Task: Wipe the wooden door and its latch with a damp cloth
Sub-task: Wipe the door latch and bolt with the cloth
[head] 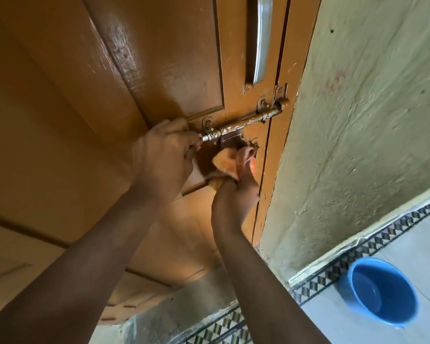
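The brown wooden door (92, 100) fills the left and middle of the head view, its panels shiny in places. A worn metal sliding latch (243, 121) runs across it toward the frame on the right. My left hand (163, 155) grips the left end of the latch bolt. Just below the bolt, my right hand (235, 188) is closed on a bunched orange cloth (225, 163) and presses it against the door under the latch plate.
A long metal pull handle (261, 38) is fixed above the latch. A rough pale green wall (363, 125) stands to the right of the door frame. A blue bucket (382, 292) with water sits on the tiled floor at lower right, beside a patterned border strip.
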`<move>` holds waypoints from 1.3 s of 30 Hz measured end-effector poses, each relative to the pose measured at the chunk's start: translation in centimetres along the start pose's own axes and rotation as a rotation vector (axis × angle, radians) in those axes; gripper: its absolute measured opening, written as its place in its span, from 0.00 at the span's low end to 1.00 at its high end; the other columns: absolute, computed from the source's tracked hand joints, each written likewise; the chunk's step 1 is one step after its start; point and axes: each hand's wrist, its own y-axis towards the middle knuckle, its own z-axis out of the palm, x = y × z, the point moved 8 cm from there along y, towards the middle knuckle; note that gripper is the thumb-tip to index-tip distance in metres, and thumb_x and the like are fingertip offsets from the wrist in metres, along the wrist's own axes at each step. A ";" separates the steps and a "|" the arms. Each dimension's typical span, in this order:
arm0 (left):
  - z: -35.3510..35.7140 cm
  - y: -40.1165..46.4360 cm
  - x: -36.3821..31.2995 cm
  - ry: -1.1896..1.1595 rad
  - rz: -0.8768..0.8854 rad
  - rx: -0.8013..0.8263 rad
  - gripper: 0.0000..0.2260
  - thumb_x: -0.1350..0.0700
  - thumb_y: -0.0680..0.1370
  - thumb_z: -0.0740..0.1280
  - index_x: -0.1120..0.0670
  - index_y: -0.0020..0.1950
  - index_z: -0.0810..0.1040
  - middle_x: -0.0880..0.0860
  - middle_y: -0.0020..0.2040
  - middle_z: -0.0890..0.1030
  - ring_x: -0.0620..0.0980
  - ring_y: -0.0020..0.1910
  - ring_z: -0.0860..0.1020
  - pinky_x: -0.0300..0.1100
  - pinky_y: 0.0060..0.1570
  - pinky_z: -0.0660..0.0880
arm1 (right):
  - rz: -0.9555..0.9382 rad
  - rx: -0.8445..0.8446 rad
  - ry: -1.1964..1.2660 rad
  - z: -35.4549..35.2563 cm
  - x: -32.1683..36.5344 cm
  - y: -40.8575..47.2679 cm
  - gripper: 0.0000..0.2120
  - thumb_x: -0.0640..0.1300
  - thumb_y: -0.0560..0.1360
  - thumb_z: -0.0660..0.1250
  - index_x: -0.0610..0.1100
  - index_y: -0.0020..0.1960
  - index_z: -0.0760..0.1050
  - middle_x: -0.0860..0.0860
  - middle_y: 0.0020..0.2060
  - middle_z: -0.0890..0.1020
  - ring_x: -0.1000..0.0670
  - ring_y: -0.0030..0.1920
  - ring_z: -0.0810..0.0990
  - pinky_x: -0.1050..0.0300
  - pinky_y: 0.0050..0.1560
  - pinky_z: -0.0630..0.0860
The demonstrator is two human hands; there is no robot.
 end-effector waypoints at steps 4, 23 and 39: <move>0.0 -0.1 -0.1 -0.020 -0.031 0.008 0.07 0.64 0.69 0.79 0.54 0.42 0.88 0.53 0.40 0.82 0.56 0.38 0.80 0.40 0.30 0.66 | -0.141 0.035 -0.118 0.4 2.2 -1.5 0.23 0.39 0.82 0.59 0.46 0.76 0.69 0.54 0.47 0.84 0.50 0.45 0.83 0.74 0.38 0.74; -0.5 0.5 -0.5 -0.032 -0.081 0.141 0.10 0.65 0.68 0.82 0.51 0.40 0.88 0.49 0.39 0.82 0.53 0.38 0.81 0.27 0.33 0.48 | 0.134 -0.268 -0.001 -7.9 4.6 0.1 0.14 0.52 0.78 0.66 0.45 0.53 0.85 0.47 0.46 0.86 0.44 0.48 0.84 0.41 0.53 0.83; -0.2 0.2 0.1 -0.064 -0.106 0.067 0.09 0.65 0.69 0.79 0.51 0.39 0.86 0.51 0.39 0.81 0.56 0.39 0.81 0.38 0.33 0.62 | 0.282 -0.231 -0.099 -5.5 -1.3 -1.4 0.13 0.47 0.82 0.64 0.41 0.55 0.83 0.41 0.49 0.84 0.42 0.49 0.82 0.53 0.50 0.77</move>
